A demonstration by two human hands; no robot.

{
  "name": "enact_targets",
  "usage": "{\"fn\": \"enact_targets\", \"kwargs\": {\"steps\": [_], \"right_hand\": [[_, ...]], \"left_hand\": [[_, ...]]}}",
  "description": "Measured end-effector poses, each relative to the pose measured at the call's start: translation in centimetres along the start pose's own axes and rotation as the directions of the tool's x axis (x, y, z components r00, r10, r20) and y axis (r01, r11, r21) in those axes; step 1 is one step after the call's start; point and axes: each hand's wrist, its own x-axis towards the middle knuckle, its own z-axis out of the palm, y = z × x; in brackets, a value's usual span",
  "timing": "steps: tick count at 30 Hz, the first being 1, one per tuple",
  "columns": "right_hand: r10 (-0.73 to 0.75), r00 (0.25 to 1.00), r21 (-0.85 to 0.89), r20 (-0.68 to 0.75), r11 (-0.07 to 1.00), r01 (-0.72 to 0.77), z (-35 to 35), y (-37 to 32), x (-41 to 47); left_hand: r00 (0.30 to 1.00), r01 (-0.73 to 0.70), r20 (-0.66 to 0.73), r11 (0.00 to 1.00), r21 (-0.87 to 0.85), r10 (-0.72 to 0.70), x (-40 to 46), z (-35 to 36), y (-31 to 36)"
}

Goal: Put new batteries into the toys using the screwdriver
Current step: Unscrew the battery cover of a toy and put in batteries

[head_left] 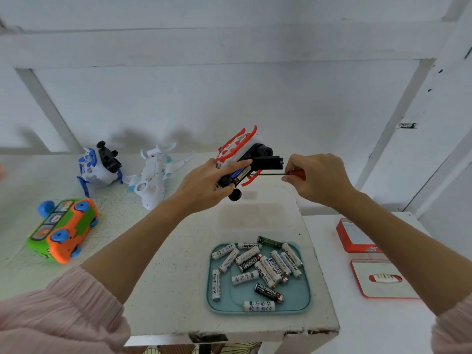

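Two hands are up over the middle of the desk (166, 290). With my left hand (204, 185) I grip a red and white toy (238, 149), fingers curled round its body, forefinger stretched along its underside; it hangs clear of the desk, turned belly towards me, a battery showing in its bay and a black cover (267, 160) standing out from it. My right hand (315, 178) pinches the red-handled screwdriver (293, 172), whose thin shaft lies level and points left to the toy's underside, just below that cover.

Below the hands, near the desk's front right corner, a teal tray (298, 300) holds many loose batteries (265, 269); a clear container (255, 213) sits just behind it. Towards the back left stand a blue and white toy (98, 167) and a white plane toy (153, 180), close together. By the left edge lies a green and orange toy bus (63, 231) on its side. Right of the desk, on a lower white surface (383, 328), lie a red box (353, 236) and a red-edged lid (383, 279).
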Motion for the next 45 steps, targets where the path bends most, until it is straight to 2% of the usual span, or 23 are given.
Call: {"fn": "enact_targets", "kwargs": {"steps": [3, 9, 11, 15, 20, 29, 38, 45], "right_hand": [[-0.045, 0.999, 0.0, 0.031, 0.999, 0.045, 0.3, -1.1, -0.6], [0.071, 0.987, -0.013, -0.143, 0.997, -0.074, -0.7, -1.2, -0.6], [0.094, 0.99, -0.025, -0.101, 0.995, -0.097, -1.0, -1.6, -0.5], [0.206, 0.974, -0.016, 0.089, 0.979, -0.205, -1.7, -2.4, -0.1], [0.199, 0.98, -0.002, 0.029, 0.98, -0.199, -2.4, -3.0, 0.1], [0.144, 0.988, -0.04, 0.056, 0.989, -0.142, -2.6, -3.4, 1.0], [0.189, 0.973, -0.025, 0.132, 0.982, -0.188, -2.7, -2.1, 1.1], [0.253, 0.956, 0.073, 0.147, 0.961, -0.266, -2.2, -1.0, 0.4]], "left_hand": [[1.0, 0.011, -0.024, 0.999, -0.032, -0.012, 0.7, -0.1, 0.3], [0.998, 0.032, -0.054, 0.995, -0.095, -0.038, 0.8, -0.5, 0.2], [0.997, 0.042, -0.057, 0.993, -0.109, -0.048, 0.7, -0.4, 0.0], [0.997, 0.057, -0.043, 0.991, -0.121, -0.063, 0.6, -0.3, -0.3], [0.998, 0.055, -0.005, 0.995, -0.086, -0.056, 0.4, -0.6, 0.0], [1.0, 0.027, 0.004, 0.997, -0.078, -0.027, 0.7, -0.8, 0.5], [0.999, -0.002, 0.048, 0.999, 0.033, 0.0, 0.8, 0.0, 0.0], [0.999, -0.014, 0.044, 1.0, 0.015, 0.013, 0.8, 0.8, 0.0]]}}
